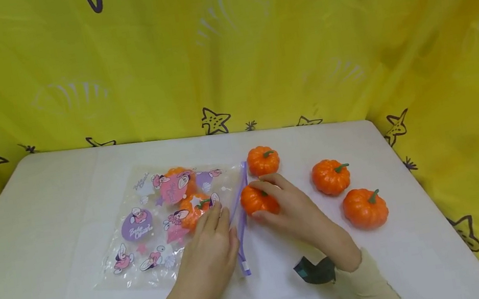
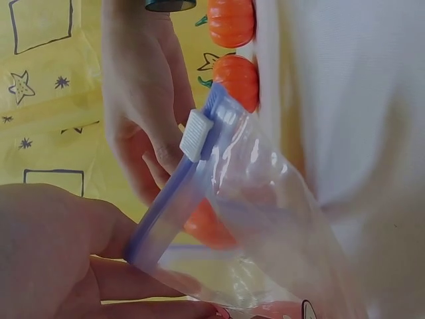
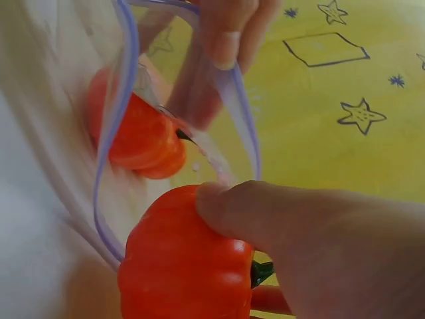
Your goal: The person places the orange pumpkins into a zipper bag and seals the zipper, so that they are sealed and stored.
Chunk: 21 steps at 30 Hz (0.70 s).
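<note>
My right hand [image 1: 292, 207] grips a small orange pumpkin [image 1: 255, 200] by its sides, right at the mouth of a clear zip bag [image 1: 140, 257] printed with pink and purple cartoon figures. In the right wrist view the thumb presses on the held pumpkin [image 3: 182, 256], and the purple-edged mouth gapes behind it. With thumb and fingers my left hand [image 1: 209, 249] pinches the upper side of that mouth and lifts it. Two pumpkins [image 1: 193, 217] lie inside the bag. A white slider [image 2: 196, 135] sits at the near end of the purple zip.
One loose pumpkin [image 1: 263, 160] stands just beyond the bag's mouth. Two more, a middle pumpkin [image 1: 331, 177] and a nearer pumpkin [image 1: 365, 208], stand to the right of my right hand. A yellow patterned curtain [image 1: 226, 58] borders the white table [image 1: 65, 196] behind and at the sides.
</note>
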Tool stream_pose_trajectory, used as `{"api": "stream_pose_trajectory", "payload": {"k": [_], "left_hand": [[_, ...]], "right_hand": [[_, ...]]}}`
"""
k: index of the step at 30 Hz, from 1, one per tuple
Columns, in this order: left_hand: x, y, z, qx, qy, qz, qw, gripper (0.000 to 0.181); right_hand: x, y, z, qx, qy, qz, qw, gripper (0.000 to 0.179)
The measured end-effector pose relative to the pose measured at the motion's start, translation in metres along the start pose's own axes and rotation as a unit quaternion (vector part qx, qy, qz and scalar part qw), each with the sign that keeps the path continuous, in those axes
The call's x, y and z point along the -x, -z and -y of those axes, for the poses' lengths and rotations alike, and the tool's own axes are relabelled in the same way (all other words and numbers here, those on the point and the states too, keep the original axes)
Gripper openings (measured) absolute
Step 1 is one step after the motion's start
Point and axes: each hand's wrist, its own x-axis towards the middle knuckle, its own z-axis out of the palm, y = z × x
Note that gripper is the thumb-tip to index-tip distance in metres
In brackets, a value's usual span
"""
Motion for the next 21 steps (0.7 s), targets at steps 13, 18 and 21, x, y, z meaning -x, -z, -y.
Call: {"api": "stream_pose_trajectory", "payload": {"k": [13, 18, 21], "left_hand": [[0.000, 0.001, 0.002, -0.006, -0.008, -0.014, 0.9998, 0.047], [0.001, 0.000, 0.002, -0.001, -0.011, -0.013, 0.9999, 0.048], [0.000, 0.000, 0.001, -0.003, -0.016, -0.014, 0.9998, 0.047]], "right_hand": [[-0.007, -0.025, 0.004, -0.015, 0.027, 0.002, 0.9995, 0.063], [-0.006, -0.021, 0.002, -0.071, 0.016, 0.047, 0.9963, 0.067], [-0.004, -0.017, 0.000, -0.090, -0.007, 0.064, 0.9938, 0.065]]}}
